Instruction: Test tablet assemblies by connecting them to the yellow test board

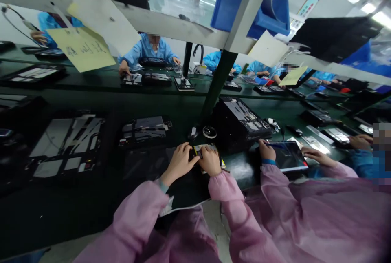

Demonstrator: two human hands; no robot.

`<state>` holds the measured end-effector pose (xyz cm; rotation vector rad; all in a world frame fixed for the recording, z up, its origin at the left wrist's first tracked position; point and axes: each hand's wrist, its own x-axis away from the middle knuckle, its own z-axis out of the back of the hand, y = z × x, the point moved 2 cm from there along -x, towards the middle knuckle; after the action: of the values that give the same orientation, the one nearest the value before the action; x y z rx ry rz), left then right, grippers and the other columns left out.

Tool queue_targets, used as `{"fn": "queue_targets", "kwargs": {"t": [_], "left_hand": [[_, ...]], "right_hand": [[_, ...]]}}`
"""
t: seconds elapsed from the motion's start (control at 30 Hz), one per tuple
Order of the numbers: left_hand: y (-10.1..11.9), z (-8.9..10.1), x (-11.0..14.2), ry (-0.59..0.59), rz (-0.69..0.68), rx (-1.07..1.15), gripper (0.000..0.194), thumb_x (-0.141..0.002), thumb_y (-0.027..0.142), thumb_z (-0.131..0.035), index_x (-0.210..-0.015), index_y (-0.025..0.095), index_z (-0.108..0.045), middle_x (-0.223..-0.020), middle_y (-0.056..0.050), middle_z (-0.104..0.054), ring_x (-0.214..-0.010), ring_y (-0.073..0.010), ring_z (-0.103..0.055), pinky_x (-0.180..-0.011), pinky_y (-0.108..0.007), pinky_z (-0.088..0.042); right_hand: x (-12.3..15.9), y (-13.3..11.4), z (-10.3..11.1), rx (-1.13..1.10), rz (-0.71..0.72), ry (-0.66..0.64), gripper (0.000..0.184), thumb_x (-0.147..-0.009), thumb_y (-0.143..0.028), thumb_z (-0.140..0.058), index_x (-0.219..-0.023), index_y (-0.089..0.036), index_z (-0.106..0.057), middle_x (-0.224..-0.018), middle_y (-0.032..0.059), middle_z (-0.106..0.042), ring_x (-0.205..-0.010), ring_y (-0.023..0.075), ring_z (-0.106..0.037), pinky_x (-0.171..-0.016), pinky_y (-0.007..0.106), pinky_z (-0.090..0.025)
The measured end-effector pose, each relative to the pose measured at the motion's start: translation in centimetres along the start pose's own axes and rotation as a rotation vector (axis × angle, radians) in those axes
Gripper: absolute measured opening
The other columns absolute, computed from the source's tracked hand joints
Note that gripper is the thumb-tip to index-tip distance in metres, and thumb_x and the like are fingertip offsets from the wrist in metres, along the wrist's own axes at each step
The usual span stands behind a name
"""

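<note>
My left hand (180, 162) rests palm down near the bench's front edge, its fingers stretched out and thumb pointing at my right hand. My right hand (210, 161) has its fingers curled down over a flat, yellow-edged piece (223, 162). Most of that piece is hidden under the hand, and what the fingertips pinch cannot be made out. Left of my hands lies a dark flat panel (143, 164). Behind it sits an opened tablet-like device (145, 128) with grey cells. A tape roll (209, 132) and a small dark object with a white label (193, 133) lie just beyond my fingers.
A stack of black trays (226, 128) holding device parts stands right of a dark post (218, 83). A larger tray (69, 144) lies left. Beside me, a co-worker in a pink sleeve holds a tablet (285, 155). A shelf with blue bins (232, 6) hangs overhead.
</note>
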<state>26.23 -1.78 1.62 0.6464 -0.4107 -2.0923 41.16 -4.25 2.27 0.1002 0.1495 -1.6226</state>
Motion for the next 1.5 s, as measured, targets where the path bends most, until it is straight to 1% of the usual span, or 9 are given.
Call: {"fn": "queue_targets", "kwargs": {"t": [0.1, 0.2, 0.37, 0.6, 0.93, 1.17, 1.27, 1.4, 1.5], "left_hand": [[-3.2, 3.2, 4.3, 0.215, 0.048, 0.086, 0.037, -0.093, 0.038, -0.047, -0.125, 0.020, -0.049, -0.132, -0.013, -0.053, -0.125, -0.0246, -0.048, -0.104, -0.045, -0.042], [-8.1, 4.9, 10.0, 0.425, 0.289, -0.096, 0.043, -0.091, 0.044, -0.047, -0.123, 0.015, -0.051, -0.136, -0.020, -0.048, -0.129, -0.0353, -0.043, -0.104, -0.056, -0.039], [-11.5, 3.7, 15.3, 0.428, 0.500, 0.005, 0.044, -0.092, 0.046, -0.043, -0.125, 0.017, -0.052, -0.145, -0.018, -0.043, -0.129, -0.0335, -0.048, -0.102, -0.052, -0.045], [-9.0, 3.6, 13.9, 0.501, 0.430, 0.062, 0.031, -0.092, 0.024, -0.039, -0.113, 0.022, -0.062, -0.127, -0.010, -0.062, -0.127, -0.0287, -0.051, -0.105, -0.052, -0.043], [-8.4, 3.3, 13.8, 0.535, 0.401, 0.181, 0.032, -0.087, 0.016, -0.041, -0.110, 0.022, -0.062, -0.128, -0.010, -0.061, -0.131, -0.0279, -0.047, -0.105, -0.051, -0.043], [-5.6, 7.1, 14.0, 0.734, 0.540, 0.517, 0.044, -0.092, 0.035, -0.050, -0.134, 0.026, -0.044, -0.141, -0.009, -0.052, -0.122, -0.0226, -0.057, -0.103, -0.040, -0.047], [-5.7, 10.0, 13.5, 0.670, 0.523, 0.717, 0.062, -0.088, 0.038, -0.057, -0.144, 0.026, -0.032, -0.133, -0.011, -0.059, -0.116, -0.0235, -0.062, -0.097, -0.039, -0.052], [-7.2, 13.1, 12.3, 0.475, 0.323, 0.699, 0.033, -0.085, 0.036, -0.061, -0.113, 0.019, -0.064, -0.103, -0.008, -0.073, -0.101, -0.0255, -0.068, -0.092, -0.039, -0.054], [-8.6, 12.7, 12.0, 0.485, 0.095, 0.590, 0.019, -0.089, 0.026, -0.052, -0.085, 0.020, -0.069, -0.095, -0.005, -0.073, -0.107, -0.0231, -0.066, -0.105, -0.042, -0.045]], "right_hand": [[1.1, -1.1, 0.9, -0.149, 0.097, 0.143, 0.017, -0.090, -0.022, -0.048, -0.099, -0.017, -0.062, -0.095, 0.0095, -0.066, -0.094, 0.0241, -0.059, -0.082, 0.036, -0.043], [2.2, -3.1, 0.0, -0.244, 0.179, 0.147, 0.023, -0.090, -0.019, -0.047, -0.109, -0.017, -0.061, -0.098, 0.0085, -0.067, -0.094, 0.0234, -0.060, -0.085, 0.036, -0.045], [2.6, -5.2, -2.1, -0.345, 0.147, 0.167, 0.028, -0.090, -0.022, -0.047, -0.113, -0.016, -0.060, -0.106, 0.0117, -0.066, -0.100, 0.0260, -0.061, -0.089, 0.039, -0.048], [2.4, -5.8, -2.6, -0.450, 0.096, 0.259, 0.033, -0.091, -0.032, -0.043, -0.116, -0.015, -0.056, -0.108, 0.0150, -0.065, -0.101, 0.0289, -0.060, -0.085, 0.042, -0.050], [2.1, -4.6, -2.7, -0.506, -0.001, 0.383, 0.031, -0.091, -0.036, -0.041, -0.110, -0.016, -0.055, -0.112, 0.0183, -0.059, -0.107, 0.0311, -0.056, -0.090, 0.048, -0.047], [3.3, -4.5, 1.8, -0.850, -0.095, 0.427, 0.052, -0.089, -0.041, -0.050, -0.135, -0.016, -0.047, -0.136, 0.0174, -0.050, -0.127, 0.0300, -0.048, -0.102, 0.051, -0.041], [4.0, -4.3, 3.8, -1.157, -0.178, 0.557, 0.055, -0.092, -0.042, -0.045, -0.142, -0.018, -0.040, -0.135, 0.0144, -0.052, -0.127, 0.0261, -0.049, -0.103, 0.048, -0.041], [3.5, -4.4, 4.2, -1.417, -0.141, 0.647, 0.050, -0.093, -0.045, -0.039, -0.130, -0.016, -0.053, -0.123, 0.0132, -0.061, -0.117, 0.0245, -0.057, -0.099, 0.046, -0.044], [3.1, -4.6, 1.8, -1.397, -0.191, 0.612, 0.044, -0.094, -0.045, -0.037, -0.110, -0.013, -0.064, -0.104, 0.0121, -0.068, -0.097, 0.0231, -0.064, -0.088, 0.043, -0.049]]}}
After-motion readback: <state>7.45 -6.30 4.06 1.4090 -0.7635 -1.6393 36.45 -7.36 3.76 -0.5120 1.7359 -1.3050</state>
